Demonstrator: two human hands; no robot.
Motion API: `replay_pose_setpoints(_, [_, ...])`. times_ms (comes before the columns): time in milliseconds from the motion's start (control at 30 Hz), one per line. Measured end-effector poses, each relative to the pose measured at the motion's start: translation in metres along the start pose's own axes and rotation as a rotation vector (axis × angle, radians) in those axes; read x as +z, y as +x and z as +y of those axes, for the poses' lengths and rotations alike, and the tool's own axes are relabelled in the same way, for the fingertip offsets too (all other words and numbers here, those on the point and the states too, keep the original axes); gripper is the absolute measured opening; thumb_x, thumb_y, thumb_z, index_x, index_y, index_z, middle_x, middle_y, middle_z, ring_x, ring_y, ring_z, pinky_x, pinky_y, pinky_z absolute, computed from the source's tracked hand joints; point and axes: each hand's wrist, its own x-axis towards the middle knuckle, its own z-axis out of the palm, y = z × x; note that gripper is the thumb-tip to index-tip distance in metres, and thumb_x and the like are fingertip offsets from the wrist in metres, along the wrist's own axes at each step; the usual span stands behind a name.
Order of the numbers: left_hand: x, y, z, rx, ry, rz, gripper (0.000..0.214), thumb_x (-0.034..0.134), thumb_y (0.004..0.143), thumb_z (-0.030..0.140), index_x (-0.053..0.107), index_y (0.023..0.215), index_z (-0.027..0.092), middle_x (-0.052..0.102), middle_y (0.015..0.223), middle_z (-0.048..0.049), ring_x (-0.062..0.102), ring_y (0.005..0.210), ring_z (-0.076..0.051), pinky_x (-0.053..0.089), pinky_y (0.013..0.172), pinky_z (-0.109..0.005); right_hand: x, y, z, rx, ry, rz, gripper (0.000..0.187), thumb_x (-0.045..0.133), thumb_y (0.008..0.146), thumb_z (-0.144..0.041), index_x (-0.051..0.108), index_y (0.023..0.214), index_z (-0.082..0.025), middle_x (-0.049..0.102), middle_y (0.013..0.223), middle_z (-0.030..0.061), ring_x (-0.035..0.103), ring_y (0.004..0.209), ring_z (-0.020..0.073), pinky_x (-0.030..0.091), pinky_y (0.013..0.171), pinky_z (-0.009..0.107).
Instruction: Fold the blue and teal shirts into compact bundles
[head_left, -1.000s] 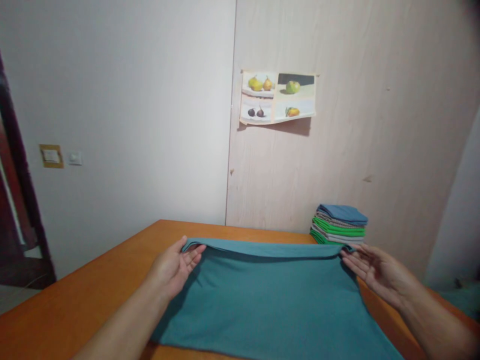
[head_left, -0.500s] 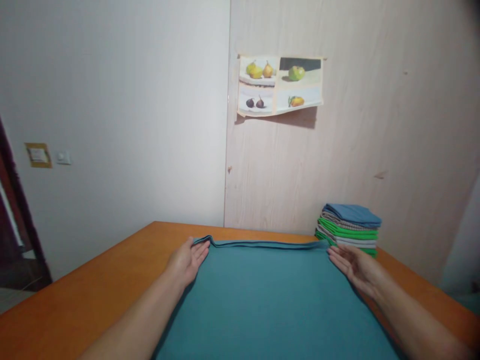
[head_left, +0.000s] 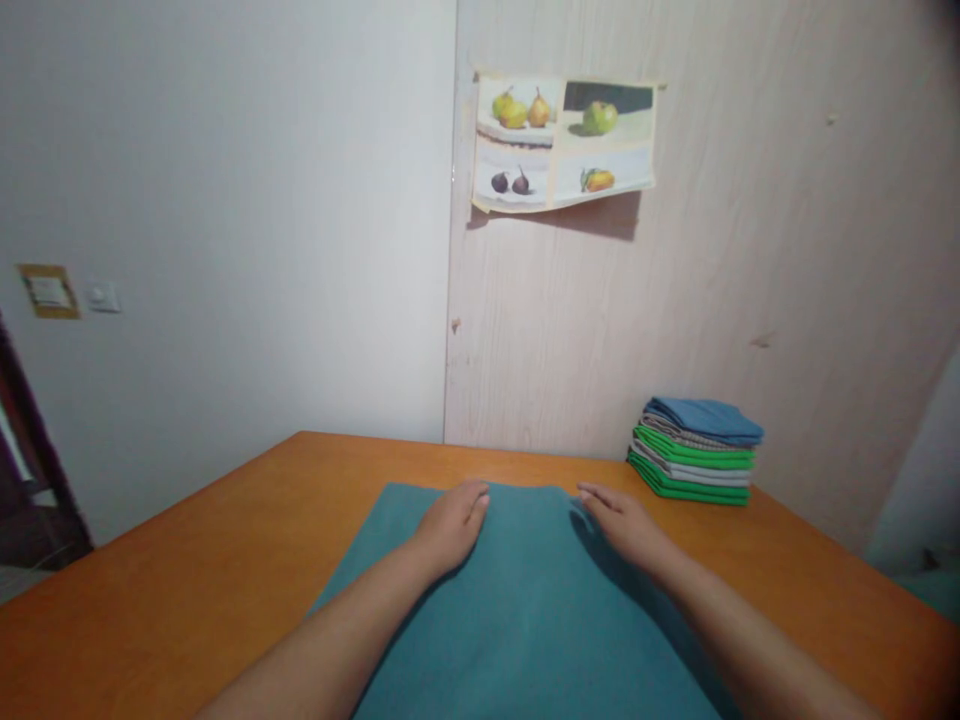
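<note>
A teal cloth [head_left: 517, 610] lies spread on the table, running from near the far edge down past the bottom of the picture. My left hand [head_left: 453, 525] rests on top of it, left of its middle, fingers together and lying along the fabric. At the far right corner, my right hand [head_left: 626, 522] has its fingers and thumb closed around the cloth's edge. That right edge looks slightly raised, with a dark shadow below it. Part of the cloth's left side is hidden under my left forearm.
A stack of folded cloths [head_left: 697, 455], blue, green and grey, stands at the back right of the orange table [head_left: 187, 560]. Behind the table rises a wall with a sheet of fruit pictures [head_left: 562, 145]. A switch [head_left: 103, 296] is on the left wall.
Both hands have moved inward, from the far corners toward each other. The cloth's far edge now looks flat and narrower, its right side further left. The view has tilted down slightly.
</note>
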Motion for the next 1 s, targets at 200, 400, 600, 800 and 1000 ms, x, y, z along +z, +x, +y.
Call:
replay_pose_setpoints(200, [0.019,0.002,-0.003,0.007,0.305,-0.235,0.065,0.039,0.094,0.062,0.048,0.146,0.023,0.031,0.160,-0.0114,0.019,0.150,-0.034,0.009,0.119,-0.061,0.043,-0.003,-0.002,-0.083,-0.597,-0.319,0.072,0.035,0.095,-0.062,0.041,0.151,-0.016,0.028,0.161,0.0123,0.019,0.150,0.0300,0.013,0.121,0.051])
replay_pose_setpoints(400, [0.014,0.008,-0.012,-0.024,0.509,-0.318,0.071,0.026,0.095,0.068,0.039,0.151,0.024,0.030,0.161,-0.0096,0.024,0.149,-0.031,0.022,0.117,-0.056,0.042,0.001,0.017,-0.052,-0.695,-0.379,0.075,0.028,0.095,-0.068,0.037,0.153,-0.022,0.026,0.163,0.0093,0.022,0.150,0.0307,0.018,0.119,0.052])
replay_pose_setpoints(600, [-0.014,0.028,-0.037,-0.142,0.608,-0.131,0.044,0.031,0.100,0.038,0.057,0.132,0.023,0.060,0.138,-0.0116,0.054,0.128,-0.026,0.038,0.106,-0.043,0.008,0.035,0.036,0.017,-0.745,-0.164,0.058,0.036,0.097,-0.040,0.048,0.144,-0.010,0.050,0.148,0.0166,0.045,0.137,0.0273,0.033,0.113,0.039])
replay_pose_setpoints(800, [-0.036,0.031,-0.053,-0.221,0.717,-0.071,0.025,0.049,0.090,0.033,0.068,0.104,0.024,0.070,0.112,-0.0116,0.062,0.108,-0.031,0.044,0.093,-0.044,-0.014,0.043,0.052,0.126,-0.843,-0.090,0.046,0.051,0.084,-0.027,0.062,0.127,-0.015,0.066,0.127,0.0165,0.058,0.122,0.0284,0.043,0.099,0.038])
replay_pose_setpoints(1000, [-0.036,0.030,-0.056,-0.190,0.731,-0.029,0.020,0.054,0.086,0.037,0.068,0.093,0.024,0.069,0.103,-0.0106,0.061,0.103,-0.032,0.042,0.090,-0.046,-0.014,0.042,0.047,0.169,-0.921,-0.068,0.026,0.052,0.080,-0.028,0.071,0.096,-0.019,0.069,0.106,0.0155,0.062,0.105,0.0324,0.045,0.084,0.041])
